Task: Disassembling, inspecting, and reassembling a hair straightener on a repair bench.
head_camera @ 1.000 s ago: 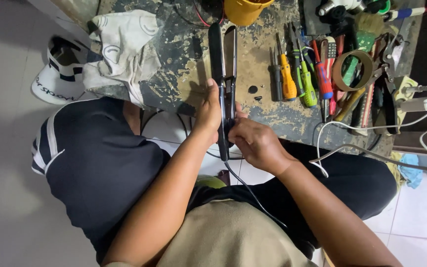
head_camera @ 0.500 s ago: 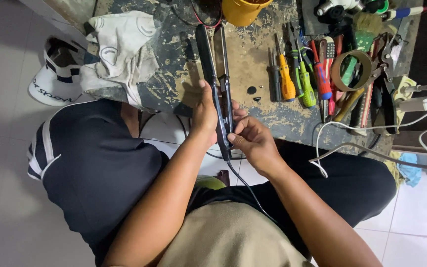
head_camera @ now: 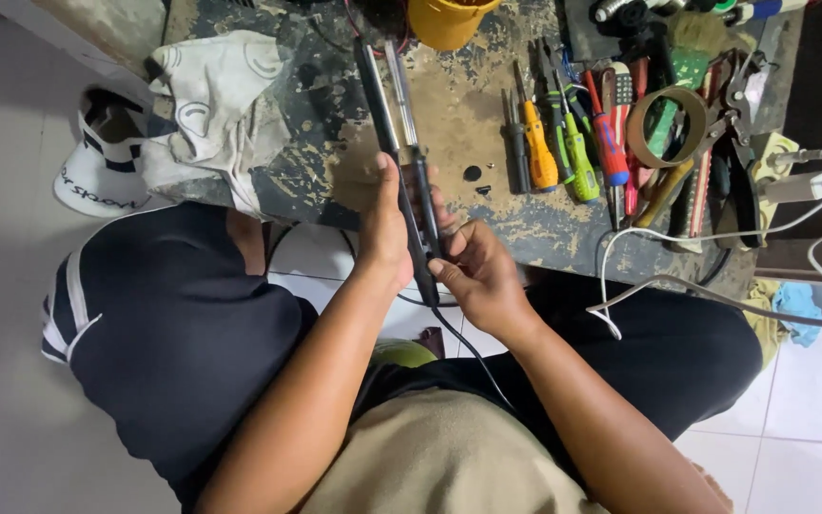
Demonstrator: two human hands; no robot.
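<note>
Both hands grip a black hair straightener (head_camera: pixel 401 162) over the worktop (head_camera: pixel 316 143) edge: left hand (head_camera: pixel 382 228) wraps its handle, right hand (head_camera: pixel 478 276) pinches the cord end; screwdrivers (head_camera: pixel 563 143) lie right of it.

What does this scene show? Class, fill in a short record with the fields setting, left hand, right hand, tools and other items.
setting: worn, paint-chipped workbench, seen from above
left hand: left hand wrapped around a black hair straightener, thumb along its side
right hand: right hand pinching the straightener's lower end, where the black cord leaves it
tools: row of screwdrivers, tape roll, pliers
other items: yellow cup, white cloth, white cable
</note>
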